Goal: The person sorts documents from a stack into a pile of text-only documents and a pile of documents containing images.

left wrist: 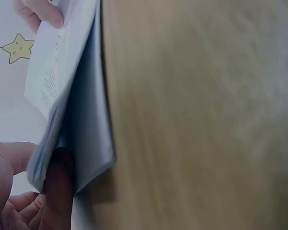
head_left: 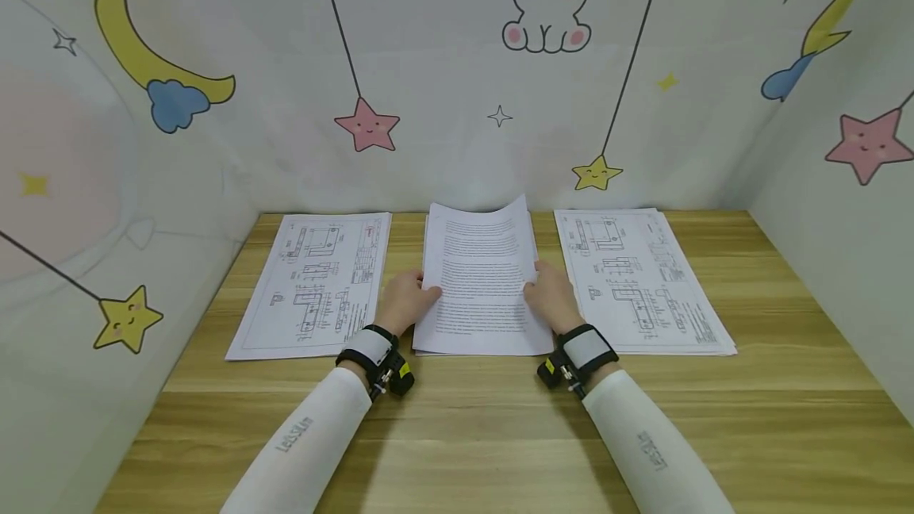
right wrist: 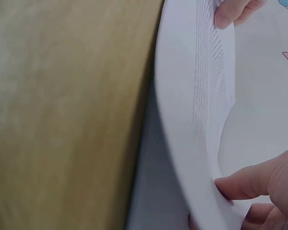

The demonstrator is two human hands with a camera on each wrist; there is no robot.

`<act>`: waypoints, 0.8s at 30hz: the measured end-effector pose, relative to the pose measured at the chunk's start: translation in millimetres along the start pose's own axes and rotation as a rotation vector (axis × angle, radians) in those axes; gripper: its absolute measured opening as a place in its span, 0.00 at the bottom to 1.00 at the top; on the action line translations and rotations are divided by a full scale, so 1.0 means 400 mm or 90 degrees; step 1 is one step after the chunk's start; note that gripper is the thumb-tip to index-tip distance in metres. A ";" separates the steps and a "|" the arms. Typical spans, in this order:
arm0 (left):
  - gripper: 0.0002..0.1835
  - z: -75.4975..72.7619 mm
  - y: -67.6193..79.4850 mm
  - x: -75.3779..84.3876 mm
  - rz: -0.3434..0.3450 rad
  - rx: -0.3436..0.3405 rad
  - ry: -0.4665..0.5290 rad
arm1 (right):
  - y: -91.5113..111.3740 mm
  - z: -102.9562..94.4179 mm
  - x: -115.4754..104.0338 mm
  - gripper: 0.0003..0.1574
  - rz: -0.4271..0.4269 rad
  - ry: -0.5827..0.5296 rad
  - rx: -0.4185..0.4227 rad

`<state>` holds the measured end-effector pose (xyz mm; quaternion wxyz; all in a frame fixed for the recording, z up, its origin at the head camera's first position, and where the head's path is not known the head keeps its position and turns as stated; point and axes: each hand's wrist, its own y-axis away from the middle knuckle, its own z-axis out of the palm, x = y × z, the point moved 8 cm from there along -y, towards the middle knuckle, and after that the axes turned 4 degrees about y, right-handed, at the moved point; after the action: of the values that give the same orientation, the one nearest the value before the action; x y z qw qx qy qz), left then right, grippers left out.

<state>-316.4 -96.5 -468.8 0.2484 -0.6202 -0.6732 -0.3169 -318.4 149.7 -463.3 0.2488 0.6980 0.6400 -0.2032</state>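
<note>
A sheaf of printed text sheets (head_left: 485,276) is held by its two side edges in the middle of the table. My left hand (head_left: 405,300) pinches its left edge, thumb on the printed face and fingers beneath. On the opposite edge my right hand (head_left: 554,296) pinches in the same manner. The sheaf bows, its far corners lifted. Under it lies more white paper (left wrist: 93,129), with a gap between the two in the left wrist view. From the right wrist view, the right thumb (right wrist: 242,184) presses the top sheet and the fingertips are mostly hidden behind the paper.
On the left lies a stack of technical drawings (head_left: 314,284), and a similar stack of drawings (head_left: 643,284) lies on the right. Both rest on a wood-grain table (head_left: 471,435). A pale cartoon-printed curtain (head_left: 443,54) stands behind the table's far edge and at its sides.
</note>
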 end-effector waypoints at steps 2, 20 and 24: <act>0.19 -0.002 0.001 0.007 0.013 0.016 -0.037 | 0.000 0.000 -0.005 0.34 -0.012 0.020 0.000; 0.18 -0.004 0.003 0.027 0.053 0.041 -0.205 | -0.016 0.012 -0.003 0.39 -0.006 0.159 -0.081; 0.18 -0.010 0.009 0.031 0.056 0.050 -0.226 | -0.016 0.011 -0.002 0.39 0.006 0.177 -0.093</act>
<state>-314.6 -90.9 -456.7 0.1634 -0.6852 -0.6903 -0.1651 -324.6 146.6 -467.0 0.2090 0.7024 0.6781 -0.0563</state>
